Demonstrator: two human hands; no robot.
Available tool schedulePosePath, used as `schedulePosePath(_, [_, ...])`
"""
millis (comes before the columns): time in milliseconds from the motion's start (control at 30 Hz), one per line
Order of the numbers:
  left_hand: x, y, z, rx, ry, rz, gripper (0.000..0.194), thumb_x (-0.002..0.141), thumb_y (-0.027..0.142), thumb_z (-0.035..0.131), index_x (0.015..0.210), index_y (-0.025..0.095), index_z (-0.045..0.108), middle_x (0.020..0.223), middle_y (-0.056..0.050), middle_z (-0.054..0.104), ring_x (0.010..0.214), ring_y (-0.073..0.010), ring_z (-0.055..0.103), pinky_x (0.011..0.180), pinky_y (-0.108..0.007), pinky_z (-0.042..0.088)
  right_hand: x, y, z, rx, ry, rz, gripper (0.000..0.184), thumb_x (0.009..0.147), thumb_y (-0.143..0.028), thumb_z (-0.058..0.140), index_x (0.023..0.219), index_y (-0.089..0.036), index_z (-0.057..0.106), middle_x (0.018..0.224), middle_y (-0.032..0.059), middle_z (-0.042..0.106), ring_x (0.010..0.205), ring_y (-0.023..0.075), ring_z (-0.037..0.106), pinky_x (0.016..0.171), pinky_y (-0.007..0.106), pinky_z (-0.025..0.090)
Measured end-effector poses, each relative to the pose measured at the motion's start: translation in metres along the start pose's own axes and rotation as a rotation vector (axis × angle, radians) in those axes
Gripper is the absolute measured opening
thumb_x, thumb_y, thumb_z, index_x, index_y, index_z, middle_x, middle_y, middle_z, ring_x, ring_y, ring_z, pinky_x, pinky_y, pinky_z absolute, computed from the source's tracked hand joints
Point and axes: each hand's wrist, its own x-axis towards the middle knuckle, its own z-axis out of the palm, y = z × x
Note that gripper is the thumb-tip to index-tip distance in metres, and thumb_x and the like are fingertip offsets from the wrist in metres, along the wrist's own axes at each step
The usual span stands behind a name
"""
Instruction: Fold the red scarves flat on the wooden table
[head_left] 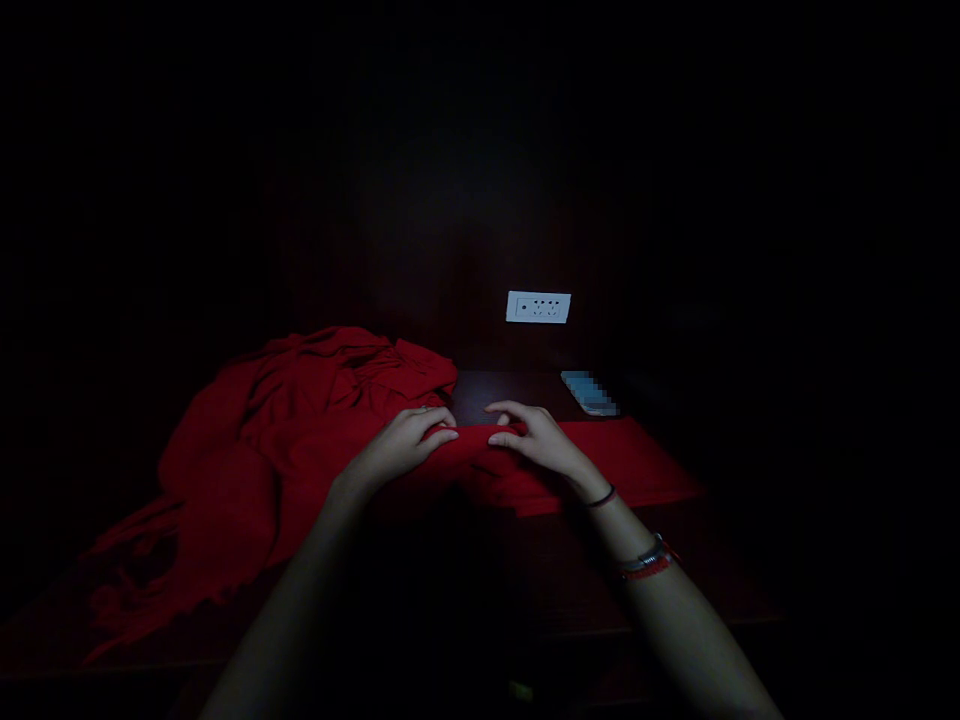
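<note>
Left hand (414,438) and right hand (534,438) curl at red cloth (315,435), grip unclear; socket (538,307), flat slab (588,392) beyond.

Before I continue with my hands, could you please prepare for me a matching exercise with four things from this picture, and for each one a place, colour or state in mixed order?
Things:
1. cloth
2. socket plate
3. right hand
4. flat object

Descriptions:
A. pale blue, partly pixelated, lying beyond the cloth
B. at the cloth's far edge, with a thin dark band at the wrist
C. red, bunched on the left and flatter on the right
D. whitish, mounted on the dark wall

Right pairs: 1-C, 2-D, 3-B, 4-A
</note>
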Motion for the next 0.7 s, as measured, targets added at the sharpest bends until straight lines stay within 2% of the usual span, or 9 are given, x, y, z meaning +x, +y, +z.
schedulePosePath(67, [0.001, 0.002, 0.002, -0.004, 0.003, 0.028, 0.023, 0.082, 0.033, 0.038, 0.082, 0.018, 0.055, 0.082, -0.001, 0.06, 0.077, -0.013, 0.053, 0.071, -0.023, 0.039, 0.0, -0.001, 0.001, 0.002, -0.025, -0.022, 0.032, 0.071, -0.032, 0.058, 0.099, -0.016, 0.056, 0.08, 0.0021, 0.059, 0.071, 0.0113, 0.053, 0.067, 0.023, 0.04])
schedulePosePath(200, [0.002, 0.005, 0.007, 0.002, -0.019, 0.068, 0.024, 0.082, 0.032, 0.037, 0.081, 0.018, 0.056, 0.082, -0.001, 0.06, 0.077, -0.013, 0.053, 0.072, -0.023, 0.04, 0.0, -0.007, 0.005, -0.018, -0.039, -0.103, 0.015, 0.076, -0.026, 0.052, 0.082, -0.015, 0.06, 0.079, 0.003, 0.061, 0.074, 0.0117, 0.054, 0.069, 0.023, 0.039])
schedulePosePath(333, [0.001, -0.001, 0.004, 0.012, -0.03, 0.037, 0.025, 0.082, 0.033, 0.037, 0.081, 0.018, 0.056, 0.081, 0.0, 0.06, 0.076, -0.013, 0.054, 0.071, -0.023, 0.04, 0.001, -0.007, 0.001, -0.055, 0.009, -0.101, 0.014, 0.078, -0.023, 0.049, 0.072, -0.014, 0.059, 0.072, 0.0026, 0.059, 0.069, 0.0116, 0.053, 0.065, 0.022, 0.039])
schedulePosePath(433, [0.001, -0.007, 0.003, 0.033, -0.038, 0.009, 0.025, 0.082, 0.033, 0.036, 0.081, 0.018, 0.056, 0.079, 0.0, 0.06, 0.075, -0.0133, 0.054, 0.07, -0.024, 0.04, 0.002, -0.001, -0.006, -0.104, 0.026, -0.101, 0.015, 0.079, -0.023, 0.048, 0.071, -0.014, 0.057, 0.071, 0.0026, 0.057, 0.068, 0.0116, 0.052, 0.064, 0.022, 0.038])
schedulePosePath(500, [0.001, -0.009, 0.005, 0.059, -0.039, 0.013, 0.026, 0.083, 0.031, 0.034, 0.082, 0.018, 0.056, 0.081, -0.001, 0.06, 0.077, -0.0139, 0.054, 0.073, -0.025, 0.04, 0.002, 0.002, -0.008, -0.143, -0.008, -0.102, 0.016, 0.079, -0.024, 0.047, 0.072, -0.014, 0.057, 0.07, 0.0027, 0.056, 0.068, 0.0117, 0.051, 0.064, 0.023, 0.038])
schedulePosePath(700, [0.003, -0.004, 0.016, 0.084, -0.072, 0.063, 0.023, 0.083, 0.028, 0.036, 0.087, 0.018, 0.056, 0.087, -0.002, 0.06, 0.081, -0.0144, 0.053, 0.076, -0.026, 0.039, 0.0, 0.001, 0.004, -0.186, -0.1, -0.148, 0.022, 0.075, -0.031, 0.054, 0.09, -0.016, 0.057, 0.085, 0.0046, 0.058, 0.079, 0.0136, 0.051, 0.071, 0.025, 0.038])
